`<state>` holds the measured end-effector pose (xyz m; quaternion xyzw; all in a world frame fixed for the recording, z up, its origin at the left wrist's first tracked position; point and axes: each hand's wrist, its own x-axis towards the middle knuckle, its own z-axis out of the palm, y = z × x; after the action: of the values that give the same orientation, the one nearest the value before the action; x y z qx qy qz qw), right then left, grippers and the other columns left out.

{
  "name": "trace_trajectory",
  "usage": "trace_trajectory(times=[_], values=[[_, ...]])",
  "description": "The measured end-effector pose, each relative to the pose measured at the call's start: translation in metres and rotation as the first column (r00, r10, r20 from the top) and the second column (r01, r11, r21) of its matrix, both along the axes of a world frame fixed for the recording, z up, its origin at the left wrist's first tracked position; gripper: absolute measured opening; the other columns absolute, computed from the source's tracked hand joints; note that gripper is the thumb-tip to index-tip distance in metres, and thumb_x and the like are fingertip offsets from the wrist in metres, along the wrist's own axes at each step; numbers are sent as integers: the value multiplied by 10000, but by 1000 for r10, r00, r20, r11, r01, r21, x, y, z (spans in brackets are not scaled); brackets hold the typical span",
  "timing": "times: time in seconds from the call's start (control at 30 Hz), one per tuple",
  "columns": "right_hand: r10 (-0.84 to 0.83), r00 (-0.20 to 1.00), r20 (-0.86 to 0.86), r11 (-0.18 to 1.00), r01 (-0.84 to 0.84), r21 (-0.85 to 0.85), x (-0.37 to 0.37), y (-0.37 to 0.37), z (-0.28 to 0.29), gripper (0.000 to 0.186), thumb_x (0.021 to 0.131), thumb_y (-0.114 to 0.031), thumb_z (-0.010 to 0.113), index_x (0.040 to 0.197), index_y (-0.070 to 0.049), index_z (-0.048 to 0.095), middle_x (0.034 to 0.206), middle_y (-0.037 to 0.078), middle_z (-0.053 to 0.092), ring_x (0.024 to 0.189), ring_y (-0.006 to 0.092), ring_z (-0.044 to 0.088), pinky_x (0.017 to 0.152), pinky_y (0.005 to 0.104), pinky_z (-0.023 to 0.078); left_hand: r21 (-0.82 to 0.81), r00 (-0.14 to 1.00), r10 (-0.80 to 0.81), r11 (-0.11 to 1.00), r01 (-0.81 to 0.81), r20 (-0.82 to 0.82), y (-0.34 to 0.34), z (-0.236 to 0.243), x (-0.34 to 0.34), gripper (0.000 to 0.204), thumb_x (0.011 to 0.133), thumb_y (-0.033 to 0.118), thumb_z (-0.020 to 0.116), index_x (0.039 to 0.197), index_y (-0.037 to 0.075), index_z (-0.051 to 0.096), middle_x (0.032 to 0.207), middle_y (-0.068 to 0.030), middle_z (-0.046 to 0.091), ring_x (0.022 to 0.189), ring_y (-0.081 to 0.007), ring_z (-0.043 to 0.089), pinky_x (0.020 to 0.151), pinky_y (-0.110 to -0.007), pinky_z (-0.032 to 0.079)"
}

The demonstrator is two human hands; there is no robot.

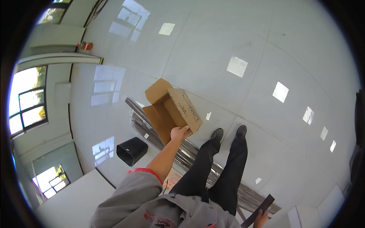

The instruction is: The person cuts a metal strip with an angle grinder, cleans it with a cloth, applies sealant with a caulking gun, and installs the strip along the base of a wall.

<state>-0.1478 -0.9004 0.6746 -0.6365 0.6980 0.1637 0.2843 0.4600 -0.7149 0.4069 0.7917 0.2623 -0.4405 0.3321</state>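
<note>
My left hand (180, 133) grips the near edge of an open brown cardboard box (188, 108). The box is tilted, its flaps spread to the left and its inside showing; dark print marks one side. At the lower right, my right hand (261, 219) is closed round a flat dark strip (259, 210), which slants up and to the right. Part of that hand is cut off by the frame's lower edge. Beneath the box and behind my legs lies a bundle of long, dark, shiny lengths (185, 152) that look wrapped in clear plastic.
A black bin (132, 150) is on the floor to the left of the bundle. A bottle with a red label (86, 46) is by the far left wall. White scraps (208, 116) and bright white squares (237, 67) dot the glossy grey floor. White panels (330, 205) are at the lower right.
</note>
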Motion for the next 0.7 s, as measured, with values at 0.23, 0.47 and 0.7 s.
trace_trajectory(times=[0.23, 0.47, 0.7], values=[[85, 994, -68, 960, -63, 273, 72, -125, -35, 500, 982, -350, 610, 1291, 43, 612, 1173, 250, 686, 1067, 381, 662, 918, 432, 517, 66, 944, 296, 949, -308, 146, 5, -159, 2, 278, 852, 241, 709, 980, -6, 692, 963, -184, 728, 958, -317, 716, 827, -424, 555], [175, 980, -99, 953, -143, 267, 129, -179, -71, 441, 984, -281, 626, 1276, 50, 611, 1136, 228, 692, 1035, 334, 648, 905, 418, 505, 343, 975, -101, 939, 27, 198, 42, -174, 7, 406, 817, 379, 735, 1079, 69, 739, 973, -147, 751, 907, -291, 728, 790, -417, 550], [277, 961, -5, 926, -265, 269, 192, -194, -88, 415, 991, -257, 620, 1256, 62, 608, 1142, 231, 680, 1026, 328, 630, 919, 413, 497, -19, 891, 373, 924, -381, 259, 42, -198, -5, 352, 802, 297, 787, 1014, 19, 747, 913, -111, 759, 847, -217, 730, 762, -332, 537]])
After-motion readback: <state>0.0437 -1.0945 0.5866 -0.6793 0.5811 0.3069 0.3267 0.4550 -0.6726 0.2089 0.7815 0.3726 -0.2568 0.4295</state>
